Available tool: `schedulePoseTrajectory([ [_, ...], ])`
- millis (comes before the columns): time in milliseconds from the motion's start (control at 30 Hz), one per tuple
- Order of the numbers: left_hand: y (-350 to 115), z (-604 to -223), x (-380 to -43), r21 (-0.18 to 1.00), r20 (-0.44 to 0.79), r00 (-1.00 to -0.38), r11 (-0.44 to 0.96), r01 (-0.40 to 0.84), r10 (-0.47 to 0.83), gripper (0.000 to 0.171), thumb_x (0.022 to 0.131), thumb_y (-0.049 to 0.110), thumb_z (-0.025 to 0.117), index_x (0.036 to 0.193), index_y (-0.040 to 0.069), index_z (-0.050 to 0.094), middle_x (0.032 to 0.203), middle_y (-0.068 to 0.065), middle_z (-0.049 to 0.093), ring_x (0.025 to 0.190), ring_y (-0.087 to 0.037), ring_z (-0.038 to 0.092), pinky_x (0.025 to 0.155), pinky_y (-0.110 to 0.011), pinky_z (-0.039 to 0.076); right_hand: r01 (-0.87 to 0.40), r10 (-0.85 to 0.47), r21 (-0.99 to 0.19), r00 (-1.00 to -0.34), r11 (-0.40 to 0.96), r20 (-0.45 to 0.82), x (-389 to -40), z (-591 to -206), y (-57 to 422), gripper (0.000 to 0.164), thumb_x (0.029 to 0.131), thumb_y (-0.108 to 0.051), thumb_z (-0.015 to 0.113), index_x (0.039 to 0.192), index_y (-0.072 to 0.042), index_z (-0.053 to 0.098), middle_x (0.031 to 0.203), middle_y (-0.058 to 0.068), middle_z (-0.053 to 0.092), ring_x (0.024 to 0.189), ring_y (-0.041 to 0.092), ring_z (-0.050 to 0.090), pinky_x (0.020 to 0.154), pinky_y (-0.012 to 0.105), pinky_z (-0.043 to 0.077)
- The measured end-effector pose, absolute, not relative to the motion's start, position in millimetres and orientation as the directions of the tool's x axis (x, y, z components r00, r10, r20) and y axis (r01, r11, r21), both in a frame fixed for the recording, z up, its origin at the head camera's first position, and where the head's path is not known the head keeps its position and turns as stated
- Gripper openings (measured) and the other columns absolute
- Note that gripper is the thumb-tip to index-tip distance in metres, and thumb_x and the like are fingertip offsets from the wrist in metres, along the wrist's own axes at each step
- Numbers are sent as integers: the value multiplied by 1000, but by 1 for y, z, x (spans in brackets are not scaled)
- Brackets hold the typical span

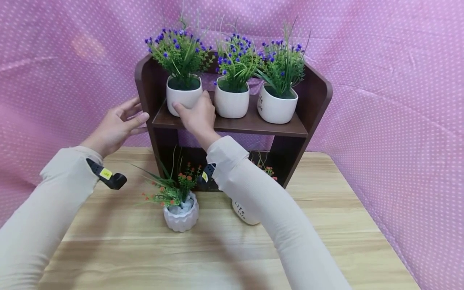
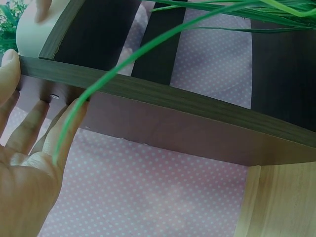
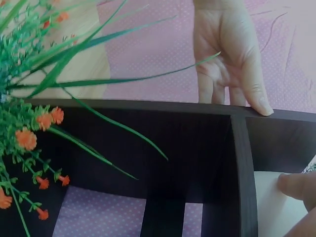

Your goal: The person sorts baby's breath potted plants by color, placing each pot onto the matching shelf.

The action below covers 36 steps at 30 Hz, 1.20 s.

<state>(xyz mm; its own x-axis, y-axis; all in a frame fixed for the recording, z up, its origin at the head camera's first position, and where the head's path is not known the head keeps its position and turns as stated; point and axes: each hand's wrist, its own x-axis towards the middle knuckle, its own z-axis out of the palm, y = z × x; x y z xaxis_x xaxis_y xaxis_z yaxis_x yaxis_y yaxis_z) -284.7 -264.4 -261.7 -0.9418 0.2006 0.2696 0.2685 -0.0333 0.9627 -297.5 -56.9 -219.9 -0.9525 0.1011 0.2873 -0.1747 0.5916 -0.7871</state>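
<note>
My right hand (image 1: 199,114) grips the lower right of the left white flowerpot (image 1: 177,96) on the upper shelf, thumb on its front. The pot holds an artificial plant with purple flowers (image 1: 179,50). Its other fingers are partly hidden between the pots. With straight fingers, my left hand (image 1: 117,125) touches the outer left side of the dark brown wooden shelf (image 1: 146,80). In the left wrist view, its thumb lies by the front edge and its fingers rest against the side panel (image 2: 148,118). In the right wrist view, my right thumb (image 3: 296,185) touches the white pot.
Two more white pots, a middle one (image 1: 232,102) and a right one (image 1: 277,106), stand on the upper shelf. Before the shelf, on the wooden table (image 1: 127,241), are a ribbed pot (image 1: 181,219) with orange flowers and a "Life" pot (image 1: 244,211) partly behind my right sleeve.
</note>
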Motion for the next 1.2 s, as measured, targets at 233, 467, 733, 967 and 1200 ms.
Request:
schedulePoseTrajectory([
  [233,-263,-261,-285,962,271,-941,-42,268,203,65,93,13,62,151,18,32,156,-18,25,106,-3,59,79,-20,57,-143,152,-750,-938,645,311,-301,-219,-61,65,80,-48,74,123,-6,49,115,7,62,108,21,60,91,30,50],
  [467,-263,-262,-287,960,278,-937,-49,274,209,64,93,13,61,150,19,33,155,-17,27,106,-3,60,80,-20,57,-110,184,-748,-937,654,298,-303,-218,-63,66,79,-48,75,123,-6,50,115,7,61,108,21,60,91,30,51],
  [733,-262,-263,-291,960,282,-934,-55,276,218,63,94,12,61,150,20,33,156,-15,27,108,-4,59,80,-20,57,-144,136,-746,-944,650,301,-302,-218,-56,70,81,-50,73,127,-5,48,118,8,59,110,20,58,93,30,50],
  [967,-263,-264,-294,961,277,-936,-53,272,219,64,93,13,61,150,19,32,156,-16,26,108,-4,59,80,-20,57,-259,-10,-754,-948,604,317,-295,-223,-41,70,83,-44,73,133,-5,45,120,8,58,111,19,56,94,28,48],
  [1200,-263,-265,-294,961,275,-938,-65,267,209,66,93,13,62,151,16,30,156,-18,25,106,-3,60,80,-20,57,-282,-91,-786,-956,551,279,-284,-226,-25,85,83,-41,73,148,-4,31,143,10,46,131,20,44,108,28,39],
])
